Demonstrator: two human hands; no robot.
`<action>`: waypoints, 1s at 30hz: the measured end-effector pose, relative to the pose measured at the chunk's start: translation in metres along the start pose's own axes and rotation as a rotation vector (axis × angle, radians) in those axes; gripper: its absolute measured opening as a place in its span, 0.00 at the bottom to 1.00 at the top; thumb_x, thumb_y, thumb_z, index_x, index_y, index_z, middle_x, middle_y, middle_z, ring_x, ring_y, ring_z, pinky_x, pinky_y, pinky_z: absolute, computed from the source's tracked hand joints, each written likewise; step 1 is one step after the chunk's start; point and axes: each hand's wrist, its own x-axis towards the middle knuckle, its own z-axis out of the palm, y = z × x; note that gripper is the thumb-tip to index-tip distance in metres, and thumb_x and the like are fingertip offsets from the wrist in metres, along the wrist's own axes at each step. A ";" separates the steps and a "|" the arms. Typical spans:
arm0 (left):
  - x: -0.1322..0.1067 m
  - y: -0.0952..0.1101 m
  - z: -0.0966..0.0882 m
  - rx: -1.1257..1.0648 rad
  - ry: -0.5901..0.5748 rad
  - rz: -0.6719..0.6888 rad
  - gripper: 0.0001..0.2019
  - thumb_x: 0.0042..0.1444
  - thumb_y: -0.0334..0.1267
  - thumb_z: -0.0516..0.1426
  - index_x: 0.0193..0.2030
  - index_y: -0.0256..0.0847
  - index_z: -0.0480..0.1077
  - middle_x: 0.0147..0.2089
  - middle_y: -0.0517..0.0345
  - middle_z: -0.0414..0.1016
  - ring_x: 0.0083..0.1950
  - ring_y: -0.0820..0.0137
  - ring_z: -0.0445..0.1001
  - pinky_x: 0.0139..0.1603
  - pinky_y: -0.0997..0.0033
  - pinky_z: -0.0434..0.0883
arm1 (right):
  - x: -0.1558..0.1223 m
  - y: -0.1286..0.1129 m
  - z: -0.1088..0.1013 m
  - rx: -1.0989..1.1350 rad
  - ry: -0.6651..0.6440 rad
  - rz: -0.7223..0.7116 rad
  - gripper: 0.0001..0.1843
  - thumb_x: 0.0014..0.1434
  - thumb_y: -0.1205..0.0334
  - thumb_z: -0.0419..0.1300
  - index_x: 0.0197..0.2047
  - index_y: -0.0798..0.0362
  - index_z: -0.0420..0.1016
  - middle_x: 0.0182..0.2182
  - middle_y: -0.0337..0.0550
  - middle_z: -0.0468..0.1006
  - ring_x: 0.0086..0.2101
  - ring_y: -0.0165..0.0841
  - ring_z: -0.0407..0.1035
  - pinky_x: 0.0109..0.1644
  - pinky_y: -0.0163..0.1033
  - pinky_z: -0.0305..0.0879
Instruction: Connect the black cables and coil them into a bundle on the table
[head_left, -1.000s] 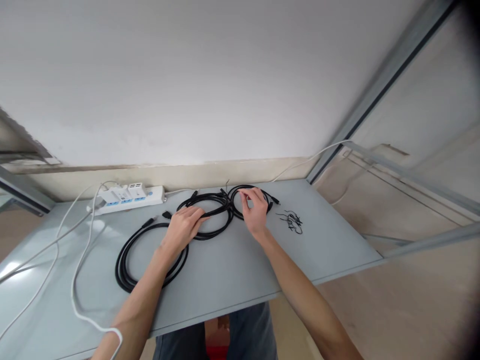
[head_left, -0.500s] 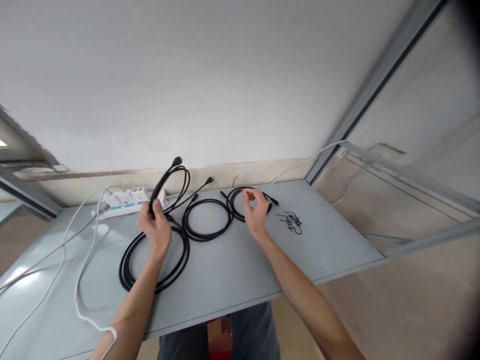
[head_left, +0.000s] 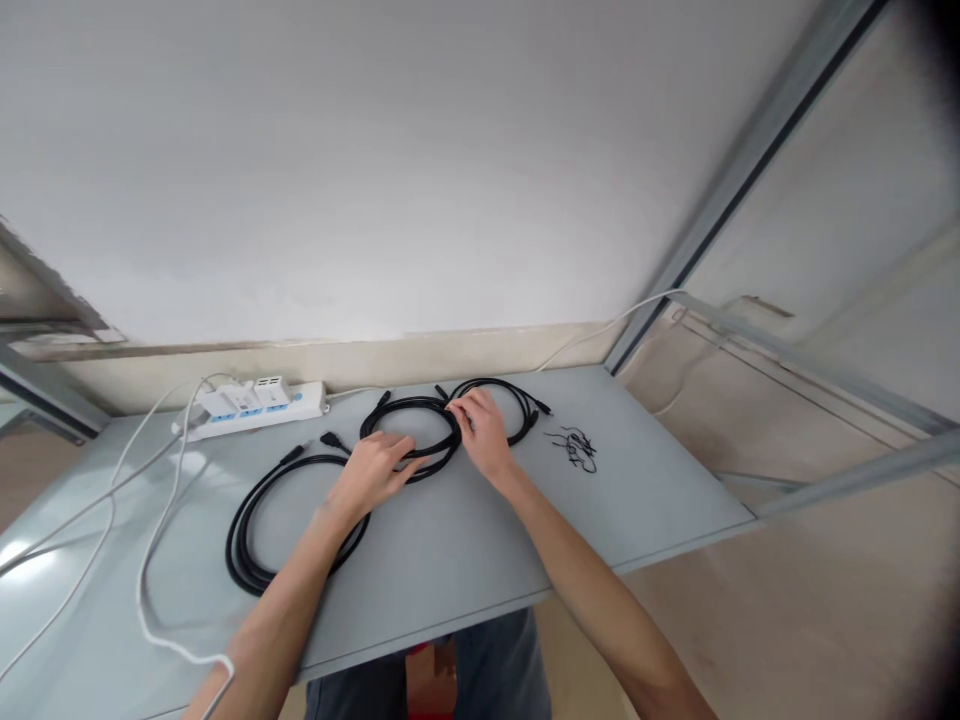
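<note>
Three coils of black cable lie on the grey tabletop (head_left: pixel 450 570). My left hand (head_left: pixel 375 472) bends over the near left side of the middle coil (head_left: pixel 409 402), its thumb and fingers closed around the cable there. At that coil's right side, my right hand (head_left: pixel 484 432) is pinched, its fingertips against the cable; the thin black tie seen in its pinch a moment ago is hidden now. The left coil (head_left: pixel 238 550) passes partly behind my left wrist. The right coil (head_left: pixel 517 385) lies just beyond my right hand.
A white power strip (head_left: pixel 307 402) with plugged-in adapters stands by the wall at the left. White cords (head_left: pixel 142 590) trail over the left side of the table. Several thin black ties (head_left: pixel 579 450) lie in a pile at the right. A metal post (head_left: pixel 637 325) rises behind the right corner.
My left hand has let go of the raised black cable and moved down and right to the middle coil. My right hand has shifted left and nearer, onto that coil's edge.
</note>
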 end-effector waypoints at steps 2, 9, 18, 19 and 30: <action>0.000 0.003 0.001 0.030 -0.015 -0.004 0.20 0.73 0.51 0.52 0.31 0.43 0.66 0.26 0.59 0.71 0.28 0.67 0.70 0.34 0.66 0.62 | -0.002 0.001 0.003 -0.046 -0.060 -0.047 0.16 0.76 0.60 0.50 0.39 0.49 0.76 0.37 0.47 0.74 0.42 0.40 0.67 0.50 0.46 0.67; 0.002 0.005 0.001 0.057 0.000 -0.021 0.18 0.74 0.48 0.50 0.34 0.43 0.68 0.28 0.57 0.74 0.31 0.65 0.73 0.38 0.65 0.64 | -0.003 -0.005 -0.003 -0.216 -0.192 -0.152 0.17 0.70 0.76 0.47 0.40 0.50 0.74 0.40 0.48 0.71 0.43 0.41 0.62 0.50 0.46 0.63; 0.001 0.006 0.000 0.046 -0.042 -0.019 0.14 0.75 0.46 0.49 0.53 0.42 0.71 0.35 0.55 0.78 0.37 0.63 0.77 0.42 0.64 0.66 | 0.001 -0.017 -0.012 -0.182 -0.320 -0.237 0.12 0.74 0.65 0.50 0.39 0.50 0.71 0.43 0.50 0.72 0.46 0.43 0.62 0.51 0.49 0.63; 0.002 0.007 0.001 0.046 -0.050 0.007 0.14 0.75 0.46 0.48 0.50 0.43 0.72 0.35 0.55 0.78 0.38 0.63 0.77 0.42 0.63 0.66 | 0.001 -0.018 -0.012 -0.166 -0.317 -0.240 0.12 0.74 0.63 0.50 0.39 0.50 0.71 0.44 0.50 0.73 0.46 0.43 0.62 0.52 0.50 0.63; 0.002 0.009 0.010 -0.021 -0.059 -0.004 0.13 0.74 0.43 0.49 0.44 0.42 0.73 0.35 0.54 0.78 0.37 0.62 0.77 0.41 0.62 0.67 | -0.001 -0.021 0.000 0.302 -0.316 0.029 0.18 0.75 0.48 0.52 0.35 0.49 0.66 0.36 0.43 0.77 0.41 0.37 0.70 0.51 0.43 0.68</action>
